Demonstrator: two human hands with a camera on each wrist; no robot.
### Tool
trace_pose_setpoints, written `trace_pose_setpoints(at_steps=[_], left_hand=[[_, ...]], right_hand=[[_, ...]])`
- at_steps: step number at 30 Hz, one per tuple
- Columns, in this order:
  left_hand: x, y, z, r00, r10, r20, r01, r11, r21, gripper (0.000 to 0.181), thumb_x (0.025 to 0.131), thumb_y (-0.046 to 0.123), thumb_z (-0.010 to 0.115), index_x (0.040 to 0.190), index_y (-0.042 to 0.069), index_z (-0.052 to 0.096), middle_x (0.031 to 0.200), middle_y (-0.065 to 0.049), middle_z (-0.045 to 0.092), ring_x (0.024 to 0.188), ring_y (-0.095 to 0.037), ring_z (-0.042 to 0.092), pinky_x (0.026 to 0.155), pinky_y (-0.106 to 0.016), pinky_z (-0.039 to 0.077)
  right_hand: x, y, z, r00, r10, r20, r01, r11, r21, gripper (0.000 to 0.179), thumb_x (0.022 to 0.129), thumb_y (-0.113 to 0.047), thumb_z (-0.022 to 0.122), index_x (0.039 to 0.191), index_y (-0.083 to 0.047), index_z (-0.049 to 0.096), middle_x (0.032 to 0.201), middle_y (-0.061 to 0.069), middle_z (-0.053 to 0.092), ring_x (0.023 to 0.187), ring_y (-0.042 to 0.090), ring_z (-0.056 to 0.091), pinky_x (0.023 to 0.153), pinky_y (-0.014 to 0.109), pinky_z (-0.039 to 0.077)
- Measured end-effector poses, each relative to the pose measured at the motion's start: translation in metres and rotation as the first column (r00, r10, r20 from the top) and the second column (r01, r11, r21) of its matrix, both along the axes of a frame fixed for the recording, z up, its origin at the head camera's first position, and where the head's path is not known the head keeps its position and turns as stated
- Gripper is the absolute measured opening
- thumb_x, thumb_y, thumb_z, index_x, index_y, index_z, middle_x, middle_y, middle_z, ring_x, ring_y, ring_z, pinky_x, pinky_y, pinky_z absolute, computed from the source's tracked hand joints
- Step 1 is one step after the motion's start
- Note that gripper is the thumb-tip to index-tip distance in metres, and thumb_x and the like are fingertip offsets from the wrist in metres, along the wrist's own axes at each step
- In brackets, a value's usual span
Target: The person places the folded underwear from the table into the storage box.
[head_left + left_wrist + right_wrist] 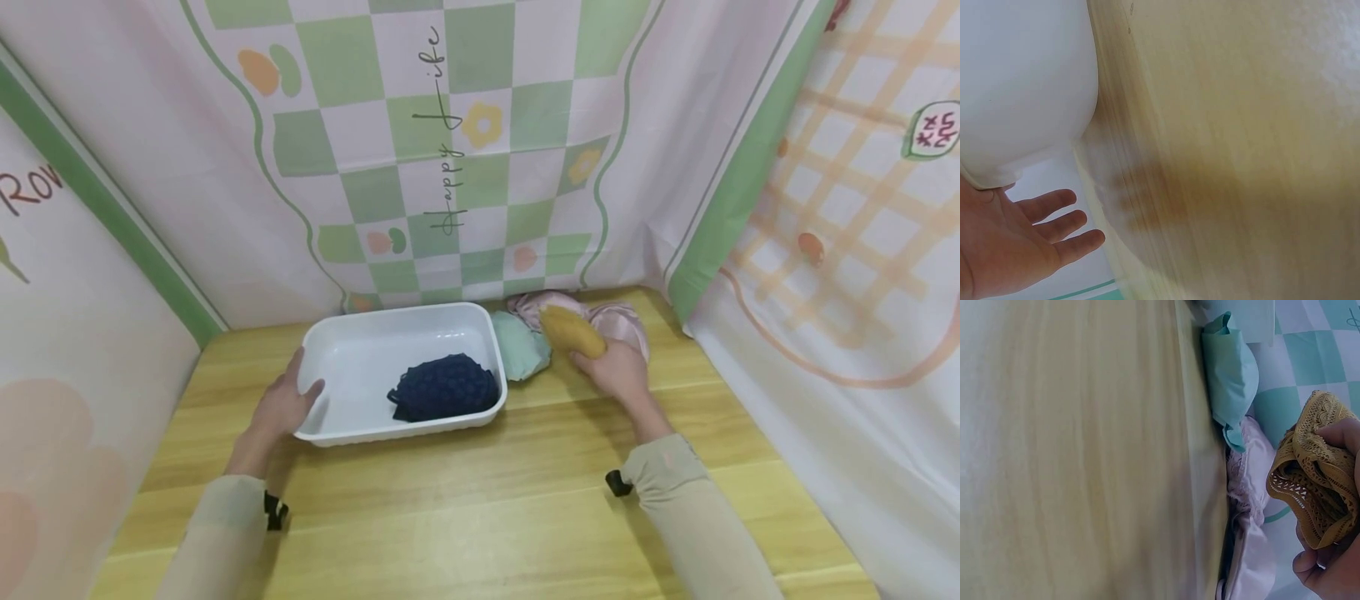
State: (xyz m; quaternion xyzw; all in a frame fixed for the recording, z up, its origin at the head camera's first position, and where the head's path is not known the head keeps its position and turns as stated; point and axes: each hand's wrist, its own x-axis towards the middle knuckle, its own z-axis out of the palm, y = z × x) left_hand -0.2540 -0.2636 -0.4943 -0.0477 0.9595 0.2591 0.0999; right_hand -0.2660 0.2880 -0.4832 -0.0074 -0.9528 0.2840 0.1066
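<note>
My left hand point(282, 403) grips the left rim of a white plastic tray point(341, 358), thumb over the inside and fingers outside. In the left wrist view, three fingers point(1057, 228) of it extend beyond the tray's edge. A folded navy patterned garment point(446, 387) lies in the tray's right front part. My right hand point(621, 372) holds a folded mustard lace undergarment point(572, 331) in the air, right of the tray. Its openwork lace and scalloped folds point(1316, 469) show in the right wrist view, pinched between thumb and fingers.
Against the tray's right side lies a folded mint-green garment point(522, 346). Behind the right hand is a pink satin garment point(624, 323) with rounded parts, like a bra. Printed curtains point(480, 167) hang along the back and sides of the wooden table point(450, 517).
</note>
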Motion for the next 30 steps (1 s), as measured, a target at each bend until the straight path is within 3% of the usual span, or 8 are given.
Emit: trace_pose_setpoints(at_steps=[12,22,30], left_hand=[[0.001,0.000,0.002,1.000,-0.008,-0.003,0.008,1.000,-0.008,0.083,0.104,0.053,0.033,0.158,0.018,-0.019,0.161,-0.035,0.013,0.143,-0.057,0.026,0.115,-0.068,0.029],[0.001,0.000,0.000,1.000,-0.006,-0.002,0.006,1.000,-0.006,0.083,0.104,0.054,0.033,0.158,0.018,-0.020,0.162,-0.033,0.011,0.144,-0.057,0.024,0.116,-0.068,0.027],[-0.001,-0.001,0.000,1.000,-0.012,-0.004,0.012,1.000,-0.003,0.084,0.104,0.055,0.032,0.158,0.018,-0.019,0.162,-0.033,0.011,0.144,-0.057,0.023,0.117,-0.068,0.026]], right_hand=[[-0.003,-0.016,0.015,0.999,0.034,-0.011,-0.034,0.999,0.004,0.038,0.088,-0.046,0.067,0.084,-0.008,0.070,0.082,0.014,0.074,0.077,0.032,0.067,0.071,0.047,0.054],[-0.002,-0.030,0.025,0.996,0.086,-0.017,-0.086,0.996,-0.026,0.034,0.088,-0.044,0.068,0.080,-0.012,0.067,0.072,0.007,0.070,0.065,0.023,0.061,0.061,0.036,0.049],[-0.005,-0.041,0.029,0.995,0.097,-0.024,-0.098,0.994,-0.050,0.033,0.086,-0.044,0.071,0.089,-0.011,0.069,0.077,0.008,0.071,0.066,0.022,0.061,0.061,0.035,0.050]])
